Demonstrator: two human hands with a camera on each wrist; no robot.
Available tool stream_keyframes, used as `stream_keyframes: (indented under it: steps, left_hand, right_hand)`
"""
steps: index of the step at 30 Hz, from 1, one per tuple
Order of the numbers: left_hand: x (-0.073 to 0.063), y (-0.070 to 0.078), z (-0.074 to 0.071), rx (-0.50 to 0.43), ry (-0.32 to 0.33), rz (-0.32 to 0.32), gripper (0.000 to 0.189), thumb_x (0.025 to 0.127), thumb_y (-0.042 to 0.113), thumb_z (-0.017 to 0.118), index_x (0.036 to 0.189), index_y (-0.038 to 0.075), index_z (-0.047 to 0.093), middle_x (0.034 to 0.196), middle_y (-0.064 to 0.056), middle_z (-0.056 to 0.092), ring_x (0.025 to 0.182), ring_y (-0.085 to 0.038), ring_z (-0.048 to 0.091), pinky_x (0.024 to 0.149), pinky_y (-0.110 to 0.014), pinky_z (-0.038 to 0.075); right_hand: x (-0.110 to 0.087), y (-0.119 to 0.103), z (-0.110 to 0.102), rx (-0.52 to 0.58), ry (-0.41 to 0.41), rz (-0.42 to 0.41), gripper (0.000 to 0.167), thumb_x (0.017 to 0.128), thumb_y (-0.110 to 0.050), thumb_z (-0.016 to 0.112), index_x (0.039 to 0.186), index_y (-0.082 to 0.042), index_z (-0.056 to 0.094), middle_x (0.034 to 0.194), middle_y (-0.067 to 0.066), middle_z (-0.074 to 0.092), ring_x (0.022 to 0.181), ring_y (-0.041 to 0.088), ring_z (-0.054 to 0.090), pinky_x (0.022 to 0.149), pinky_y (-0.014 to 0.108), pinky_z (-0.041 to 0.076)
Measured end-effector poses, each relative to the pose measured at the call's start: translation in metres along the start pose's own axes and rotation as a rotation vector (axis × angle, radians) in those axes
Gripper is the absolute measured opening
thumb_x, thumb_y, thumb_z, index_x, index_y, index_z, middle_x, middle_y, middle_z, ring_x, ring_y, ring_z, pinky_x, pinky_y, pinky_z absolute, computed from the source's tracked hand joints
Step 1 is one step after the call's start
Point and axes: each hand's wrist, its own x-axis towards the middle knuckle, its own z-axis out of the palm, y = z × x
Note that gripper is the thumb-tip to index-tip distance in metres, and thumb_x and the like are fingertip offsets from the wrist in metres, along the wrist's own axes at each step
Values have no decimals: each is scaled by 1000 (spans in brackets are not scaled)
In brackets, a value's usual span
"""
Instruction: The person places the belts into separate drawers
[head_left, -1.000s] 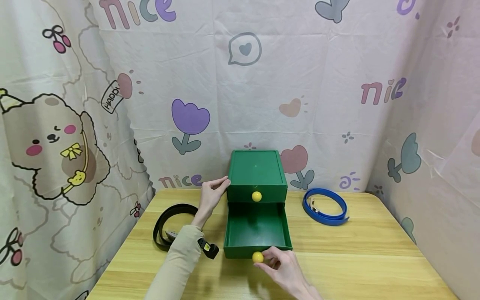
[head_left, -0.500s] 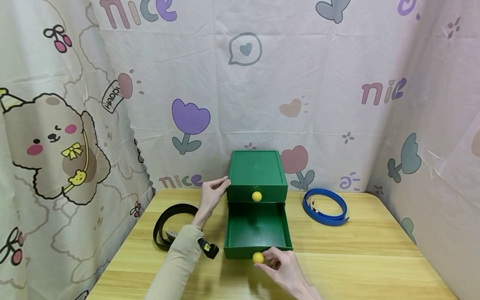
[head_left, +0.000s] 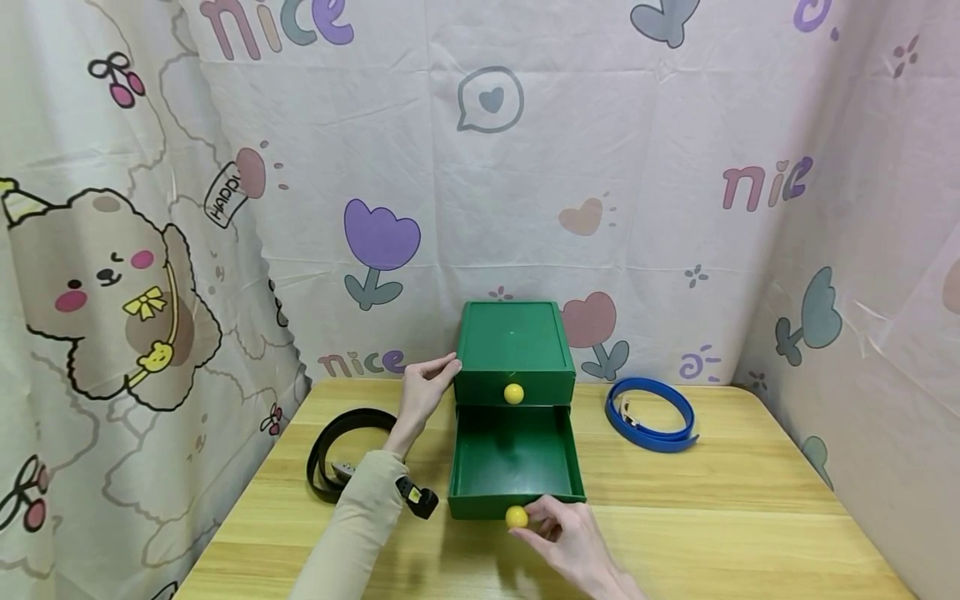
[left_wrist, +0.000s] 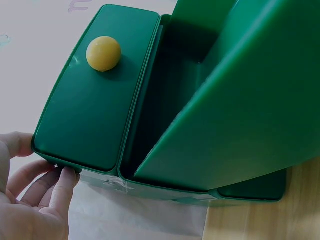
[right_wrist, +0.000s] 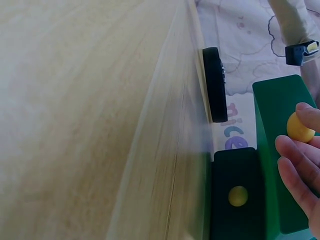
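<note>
A small green drawer cabinet stands at the back of the table. Its middle drawer is pulled well out, and the inside shows bare green. My right hand pinches that drawer's round yellow knob between thumb and fingers. At the cabinet's upper left front corner, my left hand grips the edge with its fingertips, as the left wrist view shows up close. The top drawer, with its own yellow knob, is closed. Under the pulled-out drawer, the right wrist view shows a lower drawer front, also closed.
A coiled black belt with a metal buckle lies left of the cabinet, partly behind the left forearm. To the right lies a coiled blue belt. Printed cloth hangs behind and on both sides of the wooden table.
</note>
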Motion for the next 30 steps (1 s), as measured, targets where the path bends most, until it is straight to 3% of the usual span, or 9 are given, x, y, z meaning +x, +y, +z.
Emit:
stream_keyframes:
  steps: [8,14,19,25,30]
  left_hand:
    - [0,0,0,2,2,5,31,94,17,71,121,2,73,125,-17,70,111,-23,70,83,-11,53]
    - [-1,1,0,-2,4,2,30,95,16,70,121,2,73,124,-17,71,111,-23,70,81,-10,52]
    - [0,0,0,7,5,7,32,94,18,71,122,2,73,125,-18,70,110,-22,70,82,-10,52]
    - [0,0,0,-6,2,4,31,94,17,71,122,3,73,124,-18,71,111,-24,70,81,-10,52]
    - [1,-1,-1,-11,0,2,31,94,17,71,122,3,73,125,-17,70,112,-25,69,81,-9,51]
  right_hand:
    - [-1,2,1,-2,8,-25,23,74,-8,88,87,-14,69,70,-4,72,60,-10,57,52,7,46]
    - [-1,6,-1,91,44,-72,25,71,2,87,86,-10,70,68,3,74,55,-3,61,50,8,47]
    - [2,11,-8,124,178,-179,26,69,7,85,77,-10,68,52,-3,63,44,0,52,47,5,41]
    - [18,11,-26,157,365,-387,22,85,0,78,67,-6,65,45,-7,43,41,-3,36,42,6,29]
    - [25,20,-47,114,495,-396,26,87,2,74,63,-4,65,45,-6,41,41,-2,35,40,9,26]
